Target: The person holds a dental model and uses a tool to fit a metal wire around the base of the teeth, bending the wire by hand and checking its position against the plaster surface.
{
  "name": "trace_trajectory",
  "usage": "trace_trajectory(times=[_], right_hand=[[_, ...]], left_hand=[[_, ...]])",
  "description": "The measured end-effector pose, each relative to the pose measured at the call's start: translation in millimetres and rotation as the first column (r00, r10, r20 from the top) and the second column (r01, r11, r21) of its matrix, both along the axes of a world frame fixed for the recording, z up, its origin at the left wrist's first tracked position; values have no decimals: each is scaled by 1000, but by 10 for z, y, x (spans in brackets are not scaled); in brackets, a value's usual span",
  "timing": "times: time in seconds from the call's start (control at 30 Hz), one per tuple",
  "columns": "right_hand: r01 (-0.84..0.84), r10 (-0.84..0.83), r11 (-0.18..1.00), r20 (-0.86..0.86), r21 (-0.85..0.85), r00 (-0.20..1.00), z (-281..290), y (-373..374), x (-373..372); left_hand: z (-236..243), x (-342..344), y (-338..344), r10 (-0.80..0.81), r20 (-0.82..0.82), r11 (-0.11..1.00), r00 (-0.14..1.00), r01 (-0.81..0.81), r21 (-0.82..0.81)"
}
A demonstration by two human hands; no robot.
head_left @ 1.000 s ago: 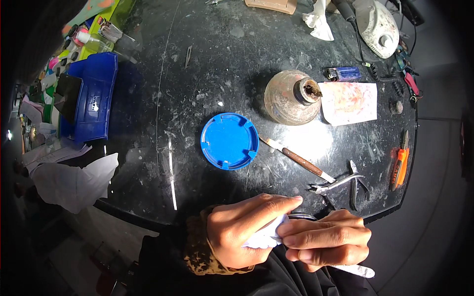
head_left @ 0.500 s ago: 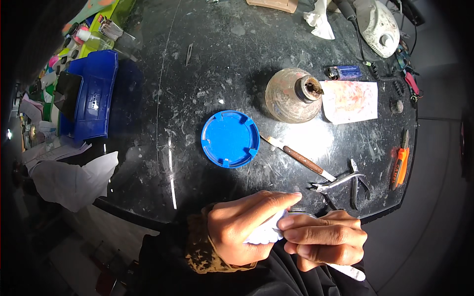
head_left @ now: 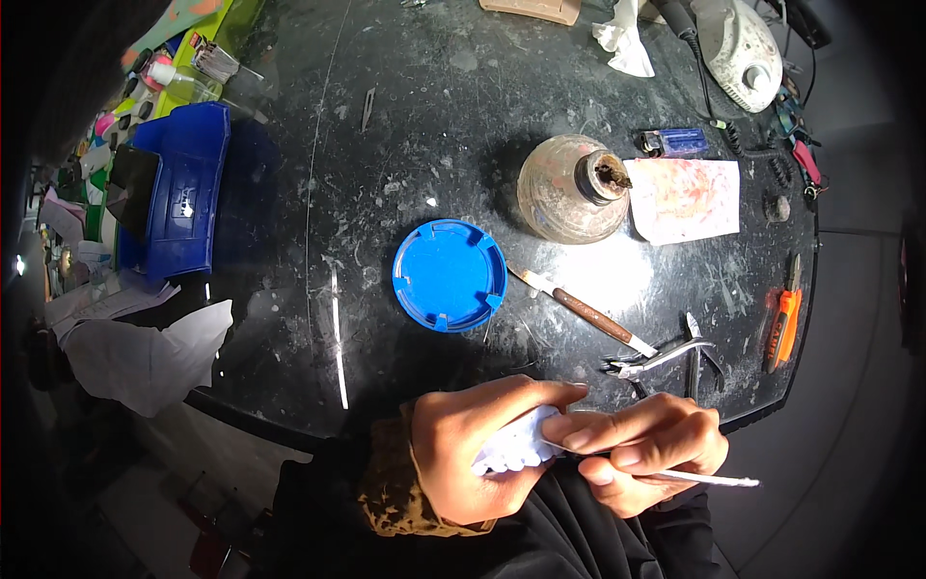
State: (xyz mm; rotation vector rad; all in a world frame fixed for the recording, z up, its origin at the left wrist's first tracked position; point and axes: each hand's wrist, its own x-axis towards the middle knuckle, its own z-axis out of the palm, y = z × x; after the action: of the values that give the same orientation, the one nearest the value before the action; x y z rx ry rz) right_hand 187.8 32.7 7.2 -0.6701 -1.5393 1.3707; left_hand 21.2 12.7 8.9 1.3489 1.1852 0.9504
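Note:
My left hand (head_left: 453, 444) is closed around a pale blue dental cast (head_left: 509, 452), whose row of teeth shows. My right hand (head_left: 661, 442) holds a thin metal hand tool (head_left: 723, 480) between its fingers, with one end at the cast and the long end sticking out to the right. Above my hands are metal pliers (head_left: 666, 359), a wooden-handled spatula (head_left: 588, 314) and a blue round lid (head_left: 449, 276).
A glass burner bottle (head_left: 564, 207) stands beside a stained paper (head_left: 685, 198) and a blue lighter (head_left: 675, 141). Orange-handled pliers (head_left: 783, 323) lie at the right. A blue bin (head_left: 178, 193) and paper (head_left: 145, 352) are at the left, a white device (head_left: 738, 53) at back right.
My right hand has shifted up and turned, swinging the tool's outer end upward to lie more level. More of the cast's teeth now show.

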Motion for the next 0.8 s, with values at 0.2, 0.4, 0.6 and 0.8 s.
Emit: trace_trajectory(times=[0.2, 0.4, 0.6, 0.8], right_hand=[[-123, 125, 992, -129, 26, 984, -58, 40, 74], [-65, 62, 982, 20, 175, 998, 4, 142, -8], [-31, 27, 984, 22, 175, 999, 3, 143, -27], [-77, 76, 980, 12, 184, 997, -15, 144, -17]], left_hand=[[80, -5, 26, 10, 31, 1000, 999, -9, -29], [42, 0, 13, 32, -24, 999, 999, -33, -28], [28, 14, 2, 63, -55, 998, 996, -63, 4], [-1, 16, -3, 81, -103, 996, 991, -77, 46]])
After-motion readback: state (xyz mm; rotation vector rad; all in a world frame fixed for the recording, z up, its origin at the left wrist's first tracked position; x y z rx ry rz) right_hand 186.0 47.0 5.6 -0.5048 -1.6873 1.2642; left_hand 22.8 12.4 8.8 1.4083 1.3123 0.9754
